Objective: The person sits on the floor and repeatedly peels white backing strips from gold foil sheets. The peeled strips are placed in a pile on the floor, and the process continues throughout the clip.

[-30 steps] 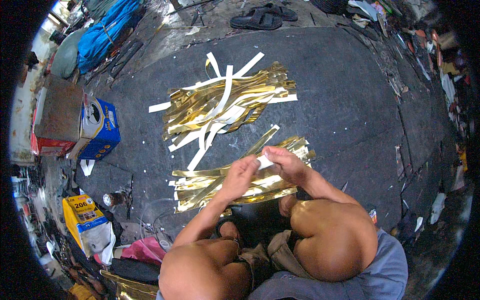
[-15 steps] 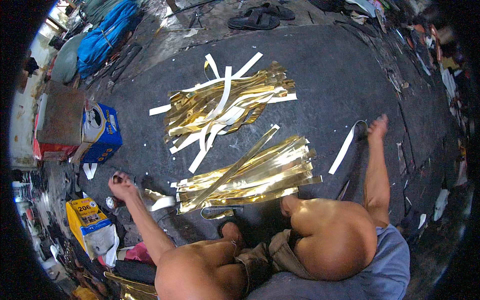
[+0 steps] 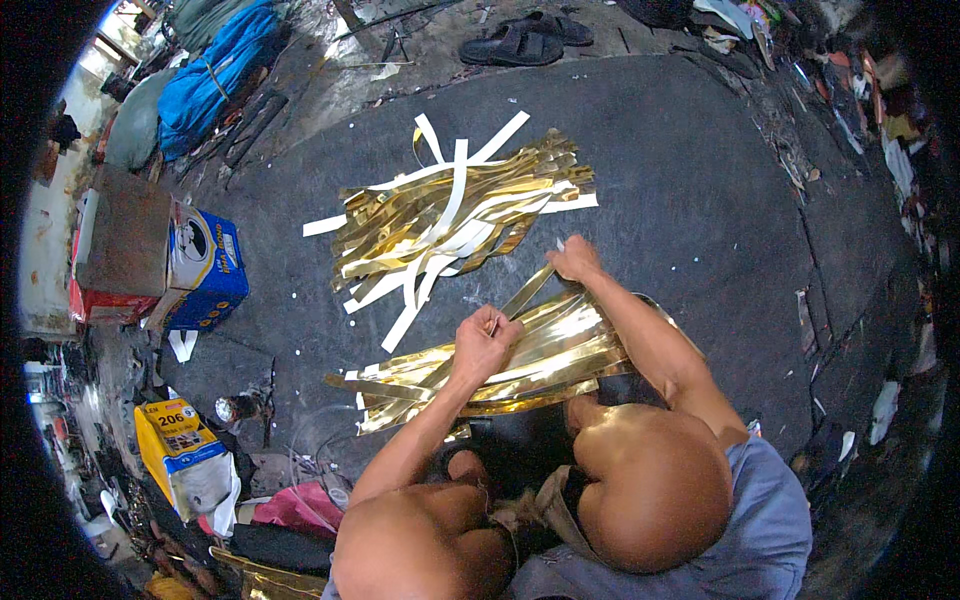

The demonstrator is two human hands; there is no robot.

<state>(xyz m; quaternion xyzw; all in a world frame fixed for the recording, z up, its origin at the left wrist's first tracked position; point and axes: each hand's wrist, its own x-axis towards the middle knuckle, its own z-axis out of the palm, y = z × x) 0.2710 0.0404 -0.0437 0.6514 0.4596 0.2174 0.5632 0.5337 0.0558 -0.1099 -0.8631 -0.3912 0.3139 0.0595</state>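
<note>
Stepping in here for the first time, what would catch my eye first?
Probably the near pile of glinting gold strips, with your left hand over it and right hand at its far side. Just beyond lies a far pile, crossed by white strips. Then perhaps the bright blue bundle at the upper left.

Left hand point(image 3: 483, 338) curled; right hand point(image 3: 575, 260) farther forward.

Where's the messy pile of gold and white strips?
In the head view, the messy pile lies upper middle on the dark mat, beyond the left hand and the neater gold strips.
</note>
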